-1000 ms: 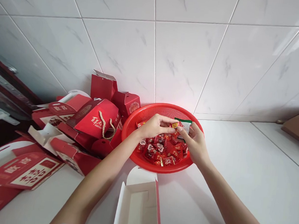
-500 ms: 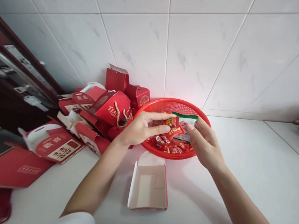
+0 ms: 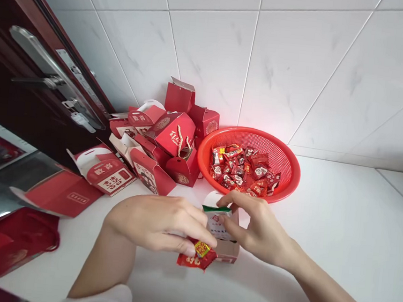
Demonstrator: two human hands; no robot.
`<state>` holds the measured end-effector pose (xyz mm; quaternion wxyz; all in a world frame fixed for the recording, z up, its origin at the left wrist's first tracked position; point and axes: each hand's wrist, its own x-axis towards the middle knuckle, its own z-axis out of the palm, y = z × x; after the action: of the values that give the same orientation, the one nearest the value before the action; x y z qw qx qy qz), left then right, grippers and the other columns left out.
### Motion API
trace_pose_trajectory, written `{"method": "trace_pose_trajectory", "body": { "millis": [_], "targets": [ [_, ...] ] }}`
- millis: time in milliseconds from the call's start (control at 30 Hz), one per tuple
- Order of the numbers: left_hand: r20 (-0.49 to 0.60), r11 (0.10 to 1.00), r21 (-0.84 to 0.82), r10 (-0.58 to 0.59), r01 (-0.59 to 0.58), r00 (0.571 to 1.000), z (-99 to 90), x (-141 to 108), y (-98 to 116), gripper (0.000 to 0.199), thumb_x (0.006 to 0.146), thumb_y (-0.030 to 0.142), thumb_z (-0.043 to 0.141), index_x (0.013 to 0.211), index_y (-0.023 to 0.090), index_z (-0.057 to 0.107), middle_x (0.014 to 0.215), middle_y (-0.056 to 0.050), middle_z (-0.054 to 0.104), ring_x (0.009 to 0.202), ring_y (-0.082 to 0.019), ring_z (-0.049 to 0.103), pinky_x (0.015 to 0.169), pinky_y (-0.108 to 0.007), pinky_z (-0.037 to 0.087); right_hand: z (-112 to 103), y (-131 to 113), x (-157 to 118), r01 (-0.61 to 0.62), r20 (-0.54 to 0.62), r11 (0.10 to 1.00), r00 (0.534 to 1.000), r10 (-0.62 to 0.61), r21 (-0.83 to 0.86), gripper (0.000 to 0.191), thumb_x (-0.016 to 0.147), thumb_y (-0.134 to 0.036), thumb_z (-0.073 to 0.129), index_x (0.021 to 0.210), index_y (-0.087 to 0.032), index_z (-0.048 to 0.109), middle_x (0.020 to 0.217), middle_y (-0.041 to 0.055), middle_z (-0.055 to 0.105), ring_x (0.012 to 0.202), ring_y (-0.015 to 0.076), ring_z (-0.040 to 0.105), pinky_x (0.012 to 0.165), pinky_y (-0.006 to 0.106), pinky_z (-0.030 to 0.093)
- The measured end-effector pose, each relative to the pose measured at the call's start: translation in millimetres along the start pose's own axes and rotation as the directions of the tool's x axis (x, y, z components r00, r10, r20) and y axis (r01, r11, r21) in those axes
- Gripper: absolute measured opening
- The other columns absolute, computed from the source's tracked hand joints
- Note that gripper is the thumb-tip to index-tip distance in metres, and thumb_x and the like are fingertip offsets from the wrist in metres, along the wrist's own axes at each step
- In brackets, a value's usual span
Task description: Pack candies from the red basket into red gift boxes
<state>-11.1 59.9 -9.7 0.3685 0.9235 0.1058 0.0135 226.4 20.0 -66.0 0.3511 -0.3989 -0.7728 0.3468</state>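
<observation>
I've got the left hand (image 3: 170,223) closed, thumb and fingers pinching red sweets (image 3: 193,261) at the near end of an open box (image 3: 230,252). Right hand (image 3: 260,229) grips a white packet (image 3: 217,228), thumb on its front, over the same box — can't tell if it touches the card. I'd judge everything held light; wrappers thin and slick, so the sweets could slide apart in a loose pinch. Packet probably softer, contents maybe crushable: I'd take it by the green top edge, no squeezing the middle. Box likely thin card, easily nudged. Further out, red basket (image 3: 292,178) just behind with loose sweets (image 3: 238,168) in it, red boxes (image 3: 174,134) heaped left on the counter (image 3: 338,238) — tiled wall (image 3: 317,76) behind, dark door (image 3: 4,68) far left
</observation>
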Motion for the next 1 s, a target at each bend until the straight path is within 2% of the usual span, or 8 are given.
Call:
{"method": "trace_pose_trajectory", "body": {
  "millis": [133,267,400,567,667,800,900,1000],
  "targets": [
    [0.104,0.998,-0.004,-0.058,0.059,0.993,-2.3,-2,-1,0.028,0.102,0.022,0.055,0.122,0.021,0.075,0.096,-0.01,0.076,0.084,-0.02,0.07,0.073,-0.022,0.052,5,3,-3,-0.001,0.064,0.968,0.998,0.018,-0.251,0.016,0.09,-0.007,0.055,0.098,-0.019,0.062,0.086,0.0033,0.069,0.066,0.0149,0.057,0.06,0.026,0.041],
    [0.182,0.996,0.003,-0.091,0.092,0.979,-3.0,-3,1,0.027,0.099,0.016,0.056,0.117,0.021,0.075,0.093,-0.009,0.076,0.085,-0.021,0.07,0.075,-0.023,0.051,13,5,-3,0.015,0.128,0.882,0.99,0.051,-0.471,0.019,0.086,-0.002,0.057,0.078,-0.019,0.061,0.066,0.0005,0.062,0.06,0.015,0.049,0.062,0.027,0.036],
    [0.19,0.997,-0.026,-0.066,0.072,0.98,-3.1,-3,1,0.026,0.097,0.013,0.059,0.116,0.019,0.075,0.096,-0.009,0.077,0.085,-0.02,0.071,0.074,-0.023,0.051,16,4,-2,0.008,0.203,0.848,0.972,0.118,-0.531,0.024,0.087,-0.002,0.058,0.07,-0.019,0.06,0.06,-0.0006,0.057,0.058,0.0142,0.043,0.063,0.028,0.034],
    [0.181,0.996,-0.022,-0.085,0.09,0.98,-3.4,-5,0,0.026,0.098,0.016,0.058,0.116,0.022,0.076,0.093,-0.009,0.077,0.083,-0.021,0.07,0.073,-0.023,0.051,9,1,-2,0.059,0.297,0.836,0.946,0.128,-0.546,0.033,0.084,0.002,0.058,0.058,-0.018,0.054,0.059,0.0004,0.058,0.059,0.014,0.046,0.066,0.029,0.037],
    [0.086,0.996,-0.03,-0.078,0.081,0.993,-4.0,-5,-3,0.026,0.099,0.019,0.059,0.118,0.022,0.077,0.094,-0.008,0.077,0.081,-0.019,0.071,0.073,-0.023,0.051,1,-1,-2,0.065,0.258,0.854,0.963,0.082,-0.516,0.029,0.088,0.0,0.059,0.065,-0.017,0.063,0.062,0.0015,0.062,0.061,0.0153,0.053,0.068,0.029,0.039],
    [-0.141,0.99,-0.035,-0.14,0.136,0.98,-4.9,0,-6,0.028,0.099,0.022,0.063,0.123,0.022,0.077,0.1,-0.007,0.079,0.084,-0.018,0.072,0.077,-0.024,0.054,-10,-6,-2,0.075,0.135,0.91,0.991,-0.021,-0.408,0.023,0.095,-0.006,0.058,0.082,-0.019,0.071,0.071,0.0034,0.069,0.067,0.0171,0.06,0.068,0.029,0.043],
    [-0.289,0.977,-0.107,-0.208,0.185,0.934,-2.2,5,-6,0.03,0.098,0.023,0.064,0.125,0.025,0.076,0.111,-0.007,0.079,0.094,-0.019,0.074,0.077,-0.024,0.056,-15,-9,-3,0.069,0.072,0.97,0.996,-0.053,-0.235,0.016,0.098,-0.012,0.056,0.096,-0.021,0.069,0.084,0.0039,0.074,0.072,0.0175,0.065,0.069,0.03,0.049],
    [-0.446,0.941,-0.264,-0.314,0.212,0.838,3.9,11,-5,0.034,0.097,0.026,0.065,0.13,0.024,0.074,0.116,-0.007,0.077,0.094,-0.019,0.075,0.075,-0.024,0.06,-14,-10,-1,0.035,0.025,0.999,0.999,-0.036,0.03,0.019,0.098,-0.017,0.06,0.116,-0.023,0.061,0.104,0.0048,0.076,0.091,0.0184,0.072,0.079,0.031,0.056]
  ]
}}
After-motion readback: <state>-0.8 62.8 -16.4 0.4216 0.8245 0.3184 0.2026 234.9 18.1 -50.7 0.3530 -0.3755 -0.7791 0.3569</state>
